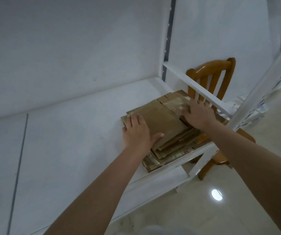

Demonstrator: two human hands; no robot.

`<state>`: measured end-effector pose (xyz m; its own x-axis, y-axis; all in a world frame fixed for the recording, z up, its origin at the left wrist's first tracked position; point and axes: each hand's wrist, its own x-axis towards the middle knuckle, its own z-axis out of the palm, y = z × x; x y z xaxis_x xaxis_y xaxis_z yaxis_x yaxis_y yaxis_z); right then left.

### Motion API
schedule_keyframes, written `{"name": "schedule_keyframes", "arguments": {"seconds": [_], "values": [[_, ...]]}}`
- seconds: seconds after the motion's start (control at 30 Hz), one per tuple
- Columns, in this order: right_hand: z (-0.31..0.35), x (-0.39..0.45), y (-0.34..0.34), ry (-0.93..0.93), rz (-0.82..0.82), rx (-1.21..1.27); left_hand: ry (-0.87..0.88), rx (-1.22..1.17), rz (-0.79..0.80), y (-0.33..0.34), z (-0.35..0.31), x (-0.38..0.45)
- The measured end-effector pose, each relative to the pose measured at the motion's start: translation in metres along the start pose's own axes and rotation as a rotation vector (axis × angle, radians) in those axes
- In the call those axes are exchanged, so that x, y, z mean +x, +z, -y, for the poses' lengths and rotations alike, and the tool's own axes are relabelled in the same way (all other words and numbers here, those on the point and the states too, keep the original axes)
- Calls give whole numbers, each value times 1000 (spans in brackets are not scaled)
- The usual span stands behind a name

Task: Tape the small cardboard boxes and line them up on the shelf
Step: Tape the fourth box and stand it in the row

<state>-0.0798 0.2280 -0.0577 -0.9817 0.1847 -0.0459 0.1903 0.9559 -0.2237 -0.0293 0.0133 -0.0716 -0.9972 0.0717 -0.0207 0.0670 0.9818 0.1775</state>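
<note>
A stack of flattened cardboard boxes lies on the white shelf. The left hand and right hand rest on it, fingers straight. No writing is readable.

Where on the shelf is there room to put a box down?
The white shelf is bare left of the left hand, back to the wall. The right end is crowded: flattened cardboard stack, right hand, and the chair beyond.
</note>
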Motion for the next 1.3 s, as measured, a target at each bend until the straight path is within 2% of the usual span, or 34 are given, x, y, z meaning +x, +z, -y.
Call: {"name": "schedule_keyframes", "arguments": {"seconds": [0.17, 0.43, 0.67, 0.9, 1.1, 1.3], "values": [[-5, 11, 9, 33, 23, 17, -113, -5, 122, 16, 4, 0], [-9, 16, 16, 6, -45, -9, -152, -48, 216, 18, 2, 1], [-20, 18, 24, 33, -29, 23, -160, -146, 223, 25, 3, -10], [-22, 17, 11, 25, -120, 135, -42, -262, 101, 14, 4, -11], [-13, 19, -5, 12, -274, 100, 49, -452, -131, -19, 6, -3], [-7, 20, -6, -46, -191, 35, -69, -891, -223, -40, 6, 2]]}}
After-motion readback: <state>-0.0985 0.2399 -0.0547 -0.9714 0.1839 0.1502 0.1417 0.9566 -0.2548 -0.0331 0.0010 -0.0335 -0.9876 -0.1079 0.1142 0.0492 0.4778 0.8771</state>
